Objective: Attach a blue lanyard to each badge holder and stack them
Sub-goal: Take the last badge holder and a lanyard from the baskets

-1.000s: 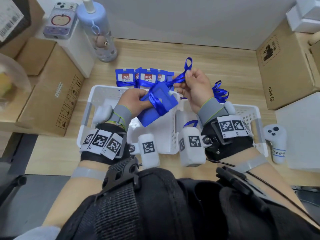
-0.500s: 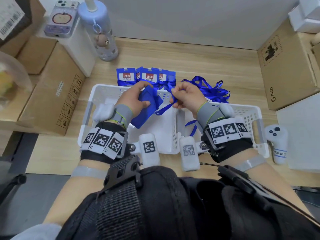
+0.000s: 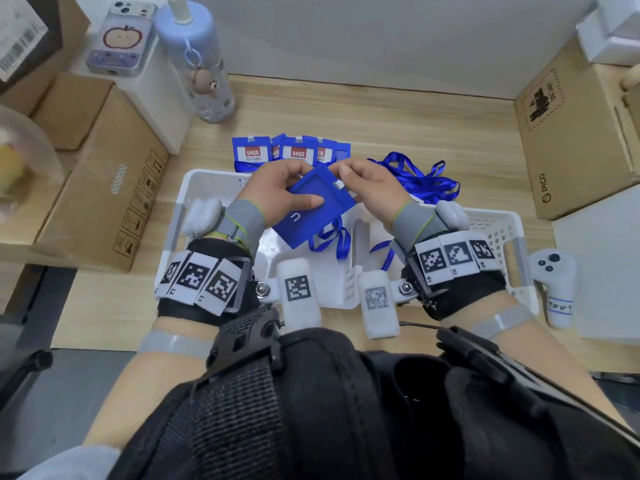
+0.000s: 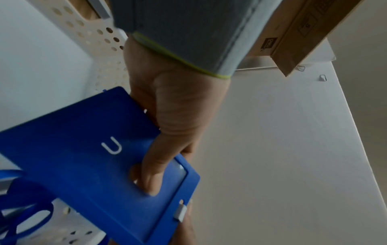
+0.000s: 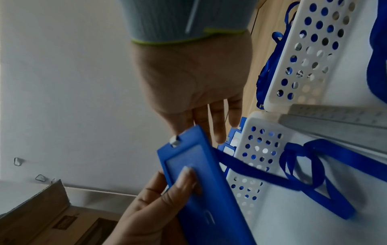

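Note:
I hold a blue badge holder over the white basket, its back with a white "U" facing up. My left hand grips its left side, and the thumb presses on the back. At the holder's top end, by the small white clip, my right hand pinches the edge. A blue lanyard hangs from the holder into the basket. Several holders with lanyards lie in a row on the desk behind. A loose pile of blue lanyards sits at the right.
Cardboard boxes stand at the left and another box at the right. A blue bottle and a phone are at the back left. A white controller lies right of the basket.
The holder has turned from tilted to nearly flat, back side up. My right hand moved from the lanyard strap to the holder's top end; the lanyard now hangs below it.

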A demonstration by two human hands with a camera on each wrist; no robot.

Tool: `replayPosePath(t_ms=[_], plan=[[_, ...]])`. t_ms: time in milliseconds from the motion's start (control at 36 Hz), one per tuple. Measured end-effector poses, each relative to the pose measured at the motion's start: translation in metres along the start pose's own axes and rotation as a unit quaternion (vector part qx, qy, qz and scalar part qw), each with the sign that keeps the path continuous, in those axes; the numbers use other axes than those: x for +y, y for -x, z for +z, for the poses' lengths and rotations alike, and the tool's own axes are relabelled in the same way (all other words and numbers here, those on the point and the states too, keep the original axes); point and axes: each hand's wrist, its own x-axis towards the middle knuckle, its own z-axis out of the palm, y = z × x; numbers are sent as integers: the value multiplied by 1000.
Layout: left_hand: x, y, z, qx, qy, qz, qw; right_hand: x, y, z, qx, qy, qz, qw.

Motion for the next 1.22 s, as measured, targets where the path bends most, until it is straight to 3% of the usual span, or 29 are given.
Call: replayPosePath(t_ms=[194,528,722,833,1111,1222], plan=[[4,-1,0,-21,66,35,997,-5,2,-1,6,-46,54,997],[3,2,9,-21,132,70,989,5,-1,-2,27,-125,32,991],[-2,-3,15,-51,-10,33,998,2,-1,-5,59,-177,31,982],[-4,-3,18,-27,-82,27,996,1,-2,-4,64,-189,38,979],[-8,-2,17,-51,62,-33,996,3,-1,-2,67,-192,-1,979],[-11,-2,17,-43,34,-34,998,3,0,-2,60,-172,-1,983]])
